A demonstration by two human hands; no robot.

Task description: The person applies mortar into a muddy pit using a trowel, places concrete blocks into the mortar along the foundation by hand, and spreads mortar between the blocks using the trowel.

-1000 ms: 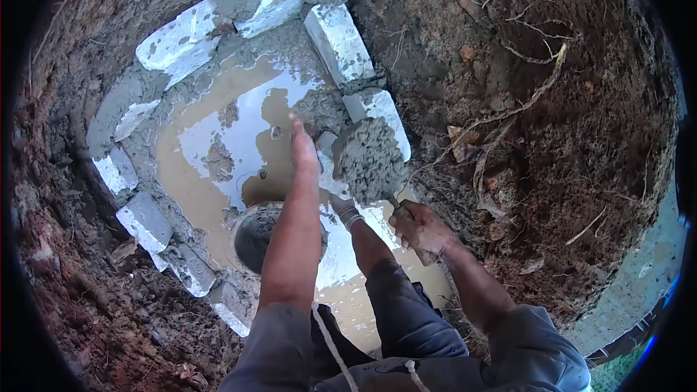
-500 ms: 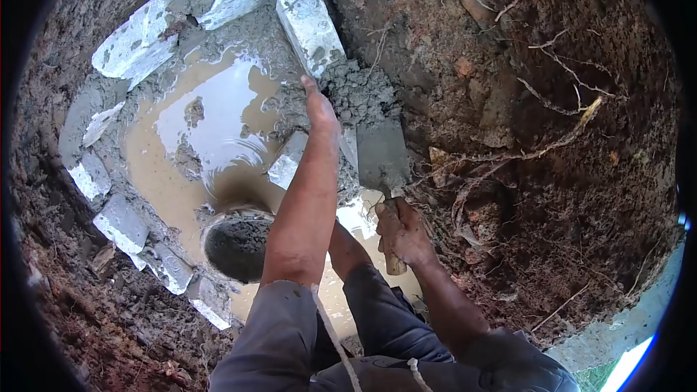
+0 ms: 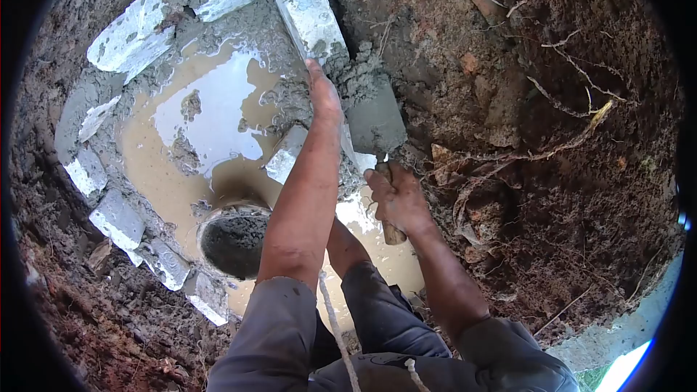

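My right hand (image 3: 399,199) is wrapped round the wooden handle of a trowel (image 3: 376,117). Its flat blade is pushed into wet grey mortar (image 3: 357,80) against the earth wall. My left hand (image 3: 324,96) is held upright, seen edge-on with fingers stretched out, along the inner side of that mortar. Its fingertips reach the lower end of a whitish brick (image 3: 311,18) smeared with mortar. Below the left hand, another brick (image 3: 287,152) is partly covered by my forearm.
A curved row of mortared bricks (image 3: 116,218) lines the left side of the pit. Muddy water (image 3: 156,163) covers the floor, with a bucket of mortar (image 3: 232,243) standing in it. Roots (image 3: 537,151) stick out of the earth wall on the right.
The trowel and my right hand have moved slightly up, and the blade sits further into the mortar. My left hand has shifted a little up towards the brick.
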